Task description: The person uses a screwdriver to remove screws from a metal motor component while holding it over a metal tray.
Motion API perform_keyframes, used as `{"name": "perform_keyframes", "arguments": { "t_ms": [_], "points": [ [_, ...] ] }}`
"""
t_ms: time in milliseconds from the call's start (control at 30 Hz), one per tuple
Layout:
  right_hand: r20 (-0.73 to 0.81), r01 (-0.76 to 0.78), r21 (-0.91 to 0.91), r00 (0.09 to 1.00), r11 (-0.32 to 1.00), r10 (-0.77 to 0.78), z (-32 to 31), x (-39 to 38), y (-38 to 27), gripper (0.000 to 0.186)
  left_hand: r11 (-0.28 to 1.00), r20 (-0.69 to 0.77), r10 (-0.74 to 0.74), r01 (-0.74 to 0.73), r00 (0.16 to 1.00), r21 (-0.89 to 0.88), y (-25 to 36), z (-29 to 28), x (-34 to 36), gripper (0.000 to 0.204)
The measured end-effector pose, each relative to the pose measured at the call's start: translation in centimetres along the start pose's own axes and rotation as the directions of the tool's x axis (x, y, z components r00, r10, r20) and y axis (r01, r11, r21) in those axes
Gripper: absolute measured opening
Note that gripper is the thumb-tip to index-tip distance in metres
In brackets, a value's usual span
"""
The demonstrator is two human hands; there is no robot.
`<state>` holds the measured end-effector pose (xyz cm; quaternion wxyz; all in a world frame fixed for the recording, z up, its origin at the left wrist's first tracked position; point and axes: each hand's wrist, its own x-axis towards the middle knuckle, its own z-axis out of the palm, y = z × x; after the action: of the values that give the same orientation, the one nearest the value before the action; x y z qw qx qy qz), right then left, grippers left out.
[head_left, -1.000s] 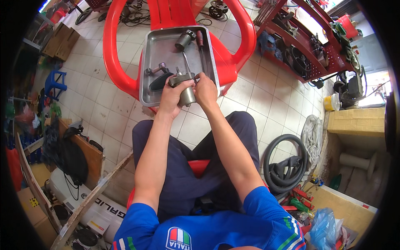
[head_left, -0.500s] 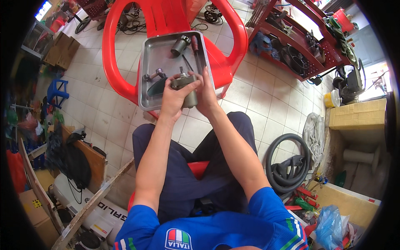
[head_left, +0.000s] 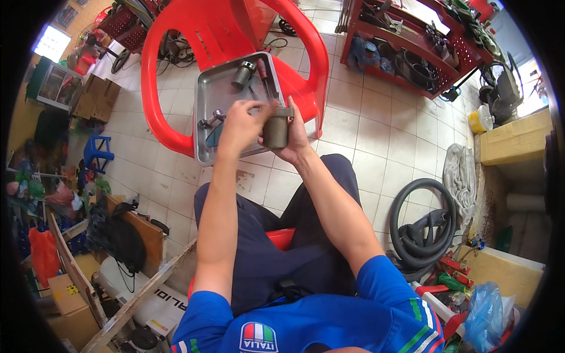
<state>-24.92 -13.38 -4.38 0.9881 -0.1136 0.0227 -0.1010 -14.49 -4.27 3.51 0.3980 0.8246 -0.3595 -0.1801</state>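
My right hand point(head_left: 299, 134) is closed round a grey cylindrical motor point(head_left: 275, 133), which stands upright with its flanged end up. My left hand point(head_left: 240, 125) is at that upper end, fingers bent over it; what they pinch, if anything, is too small to make out. Just beyond lies a metal tray point(head_left: 200, 106) on the seat of a red chair. Inside it are a dark metal cylinder point(head_left: 243, 76), a red-handled screwdriver point(head_left: 262, 69), a small shiny metal part point(head_left: 212, 118) and a flat blue-green piece point(head_left: 214, 136), partly covered by my left hand.
The red plastic chair point(head_left: 150, 100) stands in front of my knees. A red tool cart point(head_left: 406, 73) is at the far right, with a black inner tube point(head_left: 395, 226) on the tiles nearer me. At left are a blue stool point(head_left: 97, 154) and a wooden board point(head_left: 136, 235).
My left hand has shifted from the motor's side to its upper end. The motor is now held by my right hand and stands more upright. The whole view has turned slightly.
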Motion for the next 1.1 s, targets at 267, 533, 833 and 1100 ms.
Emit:
{"name": "perform_keyframes", "arguments": {
  "t_ms": [267, 533, 833, 1100],
  "points": [
    [-0.313, 0.216, -0.051, 0.924, 0.975, -0.221, 0.0, -0.1, -1.9, 0.074, 0.95, 0.008, -0.199, 0.19, 0.98, 0.247, -6.7, 4.5, 3.8, 0.046],
    [-0.306, 0.207, 0.028, 0.933, 0.978, -0.189, -1.4, -0.6, -2.9, 0.069, 0.85, 0.004, -0.44, 0.415, 0.898, 0.325, -8.8, 8.2, 5.5, 0.051],
    [-0.23, 0.204, 0.087, 0.957, 0.975, -0.179, -1.2, -0.2, -2.1, 0.068, 0.836, 0.087, -0.487, 0.492, 0.869, -0.244, -9.2, 5.0, 3.4, 0.042],
    [-0.321, 0.248, 0.117, 0.926, 0.962, -0.2, -1.4, -0.8, -1.8, 0.076, 0.652, -0.004, -0.341, 0.234, 0.94, -0.722, 0.1, -0.7, -12.0, 0.039]
  ]
}}
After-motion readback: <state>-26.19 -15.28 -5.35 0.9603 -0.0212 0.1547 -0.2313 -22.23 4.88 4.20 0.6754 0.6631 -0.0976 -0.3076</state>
